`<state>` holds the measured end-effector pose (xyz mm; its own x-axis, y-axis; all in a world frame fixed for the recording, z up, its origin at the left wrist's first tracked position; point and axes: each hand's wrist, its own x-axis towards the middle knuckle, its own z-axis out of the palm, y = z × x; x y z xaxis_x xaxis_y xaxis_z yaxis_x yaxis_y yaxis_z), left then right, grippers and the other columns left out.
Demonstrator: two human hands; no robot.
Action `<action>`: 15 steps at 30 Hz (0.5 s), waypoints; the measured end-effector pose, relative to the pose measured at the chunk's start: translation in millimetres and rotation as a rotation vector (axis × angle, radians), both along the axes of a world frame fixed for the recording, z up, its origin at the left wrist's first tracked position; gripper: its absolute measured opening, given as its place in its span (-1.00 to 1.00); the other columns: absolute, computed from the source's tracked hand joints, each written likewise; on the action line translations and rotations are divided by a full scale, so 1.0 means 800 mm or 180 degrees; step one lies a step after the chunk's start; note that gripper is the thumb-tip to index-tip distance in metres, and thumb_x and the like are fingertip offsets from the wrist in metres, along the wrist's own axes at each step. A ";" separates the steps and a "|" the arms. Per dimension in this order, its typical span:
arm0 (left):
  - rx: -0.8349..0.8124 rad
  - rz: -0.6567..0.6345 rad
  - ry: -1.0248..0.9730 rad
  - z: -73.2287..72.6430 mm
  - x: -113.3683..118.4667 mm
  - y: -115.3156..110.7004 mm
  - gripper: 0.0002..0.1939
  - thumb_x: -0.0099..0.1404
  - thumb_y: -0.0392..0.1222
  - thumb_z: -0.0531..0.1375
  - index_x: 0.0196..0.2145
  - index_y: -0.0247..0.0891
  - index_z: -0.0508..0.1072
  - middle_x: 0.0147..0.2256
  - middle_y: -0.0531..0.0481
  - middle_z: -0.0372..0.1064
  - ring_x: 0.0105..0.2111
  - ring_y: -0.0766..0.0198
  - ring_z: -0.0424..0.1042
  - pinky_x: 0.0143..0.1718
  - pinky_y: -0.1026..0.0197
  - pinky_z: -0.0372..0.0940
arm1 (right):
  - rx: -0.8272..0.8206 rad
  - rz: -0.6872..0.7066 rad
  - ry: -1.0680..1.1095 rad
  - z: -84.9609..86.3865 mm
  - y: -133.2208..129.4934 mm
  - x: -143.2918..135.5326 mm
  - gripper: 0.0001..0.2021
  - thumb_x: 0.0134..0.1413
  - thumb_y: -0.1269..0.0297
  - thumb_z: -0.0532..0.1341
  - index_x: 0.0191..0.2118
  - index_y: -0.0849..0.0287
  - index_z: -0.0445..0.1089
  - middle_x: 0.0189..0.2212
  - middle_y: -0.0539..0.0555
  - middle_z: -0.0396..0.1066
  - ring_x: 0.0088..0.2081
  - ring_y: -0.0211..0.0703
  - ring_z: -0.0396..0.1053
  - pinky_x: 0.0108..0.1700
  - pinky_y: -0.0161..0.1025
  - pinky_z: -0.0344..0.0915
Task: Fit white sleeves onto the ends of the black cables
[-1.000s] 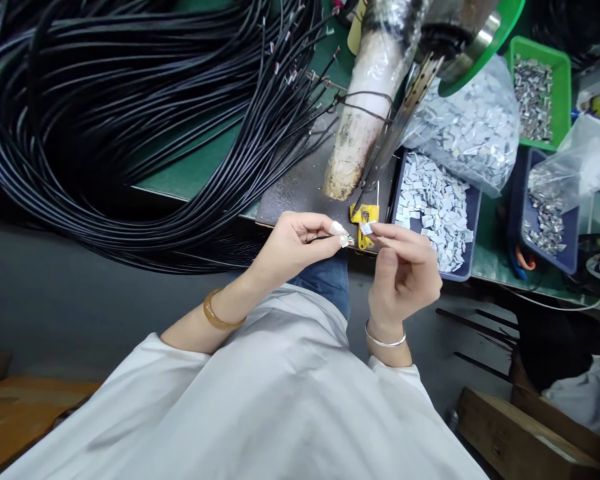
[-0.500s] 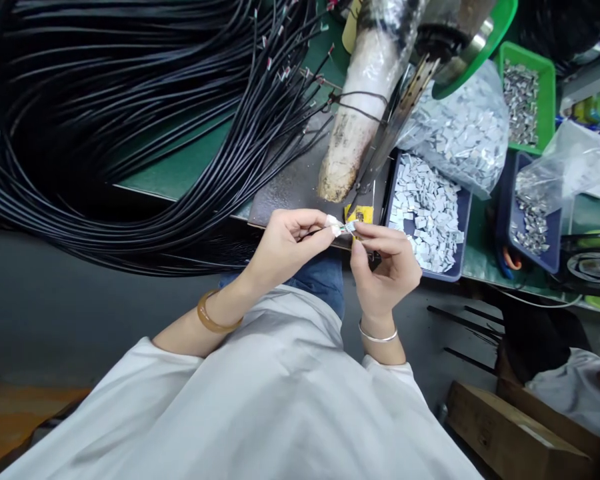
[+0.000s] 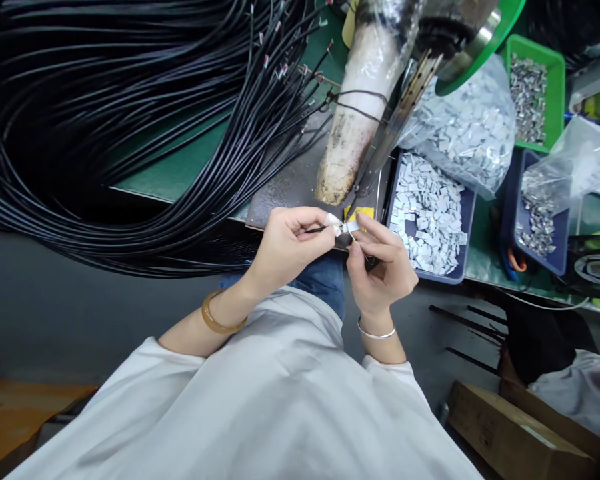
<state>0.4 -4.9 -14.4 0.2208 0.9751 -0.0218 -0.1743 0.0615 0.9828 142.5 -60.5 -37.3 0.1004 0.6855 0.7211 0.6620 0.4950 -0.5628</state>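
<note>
My left hand (image 3: 294, 241) pinches the end of a black cable (image 3: 314, 230) between thumb and index finger, both with white wraps at their tips. Thin wires fan out from the cable's end, their colours hard to make out. Against them lies a small white flat piece (image 3: 354, 226), with my right hand (image 3: 384, 270) closed at its other side. A thin pale strand (image 3: 353, 239) curves down near the right fingers; whether they grip it too, I cannot tell. Just behind the fingertips sits a yellow patch (image 3: 364, 213) on the dark plate.
A thick bundle of black cables (image 3: 180, 227) spreads over the left. Above my hands hang a wrapped white tube (image 3: 347, 127) and a metal bar (image 3: 405, 100). On the right are a blue tray (image 3: 464, 260) of white pieces, a plastic bag (image 3: 480, 133) and a green bin (image 3: 560, 100).
My right hand has shifted slightly left and down, its fingers turned. The white piece now shows flatter and more fully, and the pale strand has come into sight. The left hand has barely moved.
</note>
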 end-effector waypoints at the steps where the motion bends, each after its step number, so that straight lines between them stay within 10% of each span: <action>1: 0.0034 -0.0003 0.0030 -0.001 0.000 -0.001 -0.92 0.08 -0.33 0.29 -0.53 -0.34 0.59 -0.52 0.03 0.49 -0.51 0.42 0.39 -0.49 0.42 0.28 | -0.0066 -0.0018 0.0044 0.000 0.000 0.000 -0.75 0.12 0.55 0.30 -0.13 0.09 0.41 -0.01 0.09 0.59 -0.14 -0.16 0.61 -0.18 -0.22 0.60; 15: 0.0164 -0.0284 -0.0179 -0.009 -0.008 -0.015 -0.95 0.20 -0.32 0.30 -0.43 -0.33 0.55 -0.54 0.08 0.41 -0.58 0.48 0.29 -0.53 0.44 0.25 | -0.0868 -0.0145 0.1373 0.026 -0.007 0.010 -0.89 0.11 0.46 0.35 -0.32 0.10 0.47 -0.28 -0.04 0.56 -0.36 -0.32 0.53 -0.48 -0.40 0.48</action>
<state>-5.9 -16.6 -21.4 0.3062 0.9510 0.0426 -0.2252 0.0289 0.9739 150.2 -66.5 -16.5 0.3837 0.8309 0.4030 0.3585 0.2682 -0.8942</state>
